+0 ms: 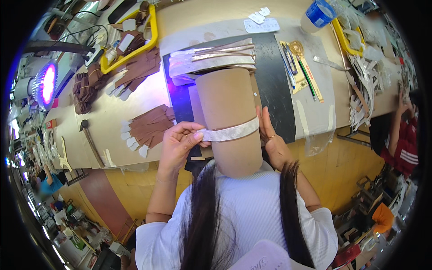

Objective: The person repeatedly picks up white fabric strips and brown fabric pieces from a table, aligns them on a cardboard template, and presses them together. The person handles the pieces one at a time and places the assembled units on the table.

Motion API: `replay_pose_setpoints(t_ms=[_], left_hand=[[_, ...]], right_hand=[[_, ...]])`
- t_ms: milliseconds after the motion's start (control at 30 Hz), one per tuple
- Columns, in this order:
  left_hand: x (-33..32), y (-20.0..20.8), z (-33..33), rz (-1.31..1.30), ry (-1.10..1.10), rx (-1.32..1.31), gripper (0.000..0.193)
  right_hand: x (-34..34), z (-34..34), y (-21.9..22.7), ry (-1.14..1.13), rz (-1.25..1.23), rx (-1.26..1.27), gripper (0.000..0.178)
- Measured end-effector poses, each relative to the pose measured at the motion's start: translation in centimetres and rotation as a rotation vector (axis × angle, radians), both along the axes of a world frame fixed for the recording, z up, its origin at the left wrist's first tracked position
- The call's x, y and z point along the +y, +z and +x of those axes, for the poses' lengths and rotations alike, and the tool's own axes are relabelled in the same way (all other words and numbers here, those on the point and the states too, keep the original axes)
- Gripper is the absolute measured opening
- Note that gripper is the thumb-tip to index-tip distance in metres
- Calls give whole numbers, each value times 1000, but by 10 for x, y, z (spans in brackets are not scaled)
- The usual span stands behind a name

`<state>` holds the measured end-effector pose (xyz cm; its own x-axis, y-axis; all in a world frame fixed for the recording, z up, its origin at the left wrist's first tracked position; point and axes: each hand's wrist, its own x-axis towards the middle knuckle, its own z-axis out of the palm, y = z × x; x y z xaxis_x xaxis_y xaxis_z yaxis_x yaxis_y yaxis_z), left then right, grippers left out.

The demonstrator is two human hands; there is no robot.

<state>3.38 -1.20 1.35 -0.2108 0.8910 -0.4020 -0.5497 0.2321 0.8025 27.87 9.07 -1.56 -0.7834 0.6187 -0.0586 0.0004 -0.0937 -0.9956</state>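
Observation:
A tan cylinder (pixel 227 99) lies in front of me, its near end against my shirt. Across its near half bends a silvery-white strip (pixel 234 132). My left hand (pixel 182 137) pinches the strip's left end between thumb and fingers, at the cylinder's left side. Along the right side, my right hand (pixel 273 137) rests with fingers stretched out, close to where the strip goes over the edge; that end of the strip is hidden. Just beyond the cylinder, a stack of similar silvery strips (pixel 211 60) lies on a black mat (pixel 274 67).
Brown strips with white ends (pixel 148 128) lie fanned out at left, near a hammer (pixel 92 144) and a glowing lamp (pixel 47 83). A yellow basket (pixel 155 33) stands at far left. Pens, pencil and ruler (pixel 310 74) lie at right, below a blue-labelled tub (pixel 317 18).

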Motion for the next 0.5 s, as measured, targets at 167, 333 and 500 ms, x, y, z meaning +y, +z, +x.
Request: replay_pose_setpoints(t_ms=[167, 333, 500], left_hand=[[25, 44, -16, 214, -183, 336, 13], [70, 72, -24, 564, -115, 346, 14], [96, 43, -60, 371, 104, 443, 15]], right_hand=[[39, 1, 20, -201, 148, -88, 71], [87, 10, 39, -498, 679, -326, 28], [148, 56, 14, -692, 802, -548, 23]])
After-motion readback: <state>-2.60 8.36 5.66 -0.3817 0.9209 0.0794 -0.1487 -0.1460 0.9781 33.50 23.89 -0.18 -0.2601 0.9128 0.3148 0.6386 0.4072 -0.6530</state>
